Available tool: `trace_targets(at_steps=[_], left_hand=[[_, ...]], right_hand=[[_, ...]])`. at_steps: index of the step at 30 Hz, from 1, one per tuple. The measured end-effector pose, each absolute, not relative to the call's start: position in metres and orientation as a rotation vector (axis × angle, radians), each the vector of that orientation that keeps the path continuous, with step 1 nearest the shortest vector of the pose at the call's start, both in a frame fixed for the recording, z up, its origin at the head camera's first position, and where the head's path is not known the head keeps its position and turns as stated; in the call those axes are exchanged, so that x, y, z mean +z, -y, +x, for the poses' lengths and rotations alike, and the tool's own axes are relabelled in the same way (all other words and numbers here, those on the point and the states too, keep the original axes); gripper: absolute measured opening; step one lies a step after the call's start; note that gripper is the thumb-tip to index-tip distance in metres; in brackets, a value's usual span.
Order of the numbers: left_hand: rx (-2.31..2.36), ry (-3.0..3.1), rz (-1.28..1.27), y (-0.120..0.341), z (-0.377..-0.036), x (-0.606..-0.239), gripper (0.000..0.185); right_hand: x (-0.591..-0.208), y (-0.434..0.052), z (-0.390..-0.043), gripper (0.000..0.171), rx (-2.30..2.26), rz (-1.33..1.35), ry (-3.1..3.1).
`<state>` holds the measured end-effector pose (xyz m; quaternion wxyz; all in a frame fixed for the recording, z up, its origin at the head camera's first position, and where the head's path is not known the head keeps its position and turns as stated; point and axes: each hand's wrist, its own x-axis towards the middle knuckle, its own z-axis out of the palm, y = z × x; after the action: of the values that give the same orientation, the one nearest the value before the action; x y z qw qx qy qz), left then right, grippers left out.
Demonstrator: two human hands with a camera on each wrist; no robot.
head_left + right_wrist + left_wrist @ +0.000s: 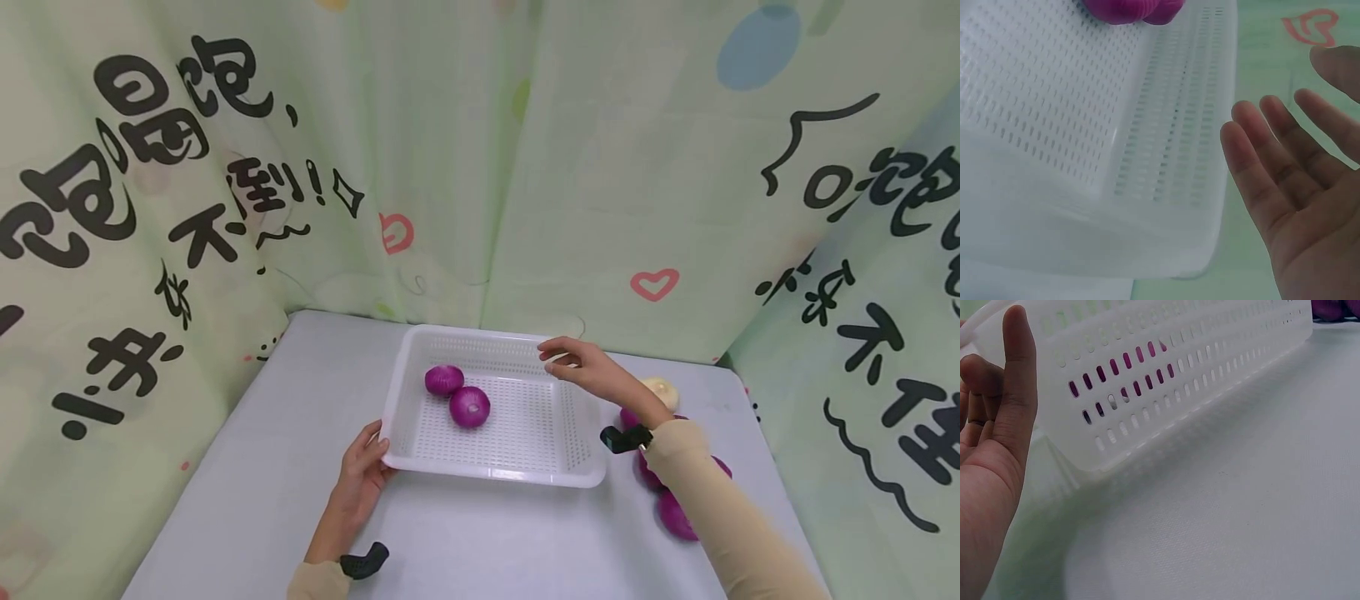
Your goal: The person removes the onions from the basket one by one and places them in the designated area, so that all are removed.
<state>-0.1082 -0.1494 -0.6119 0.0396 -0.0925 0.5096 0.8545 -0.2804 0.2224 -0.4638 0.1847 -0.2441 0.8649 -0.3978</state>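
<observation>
A white perforated plastic basket [495, 479] holds two red onions, one round onion [469, 407] in front and a second onion [444, 380] touching it behind. My left hand [362, 477] grips the basket's front left corner, thumb by the rim and fingers along the outside wall. In the left wrist view, purple shows through the slots of the basket wall [1210, 347]. Over the basket's back right part hovers my right hand [581, 364], holding nothing. Its fingers [1285, 169] are loosely bent and spread, close by the basket's rim in the right wrist view.
Right of the basket, several red onions [677, 517] and a pale yellowish one [663, 392] lie on the white table [285, 400], partly hidden by my right forearm. A printed curtain [450, 167] stands behind the table and along both sides.
</observation>
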Motion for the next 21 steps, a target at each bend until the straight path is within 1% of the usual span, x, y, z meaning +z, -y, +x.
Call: trace_targets(at_steps=[6, 11, 15, 21], left_hand=[[2.618, -1.551, -0.316, 0.148, -0.108, -0.612, 0.039], [2.618, -1.551, -0.279, 0.149, -0.106, -0.612, 0.040], [2.616, -1.571, -0.241, 0.149, -0.106, -0.612, 0.042], [2.619, -1.575, -0.257, 0.148, -0.108, -0.613, 0.041]], right_hand=[[-0.474, -0.207, -0.280, 0.042, -1.077, -0.793, -2.376], [-0.482, -0.193, -0.279, 0.040, -1.047, -0.836, -2.330], [-0.488, -0.183, -0.281, 0.042, -1.053, -0.829, -2.285], [-0.502, -0.171, -0.285, 0.047, -1.041, -0.782, -2.226]])
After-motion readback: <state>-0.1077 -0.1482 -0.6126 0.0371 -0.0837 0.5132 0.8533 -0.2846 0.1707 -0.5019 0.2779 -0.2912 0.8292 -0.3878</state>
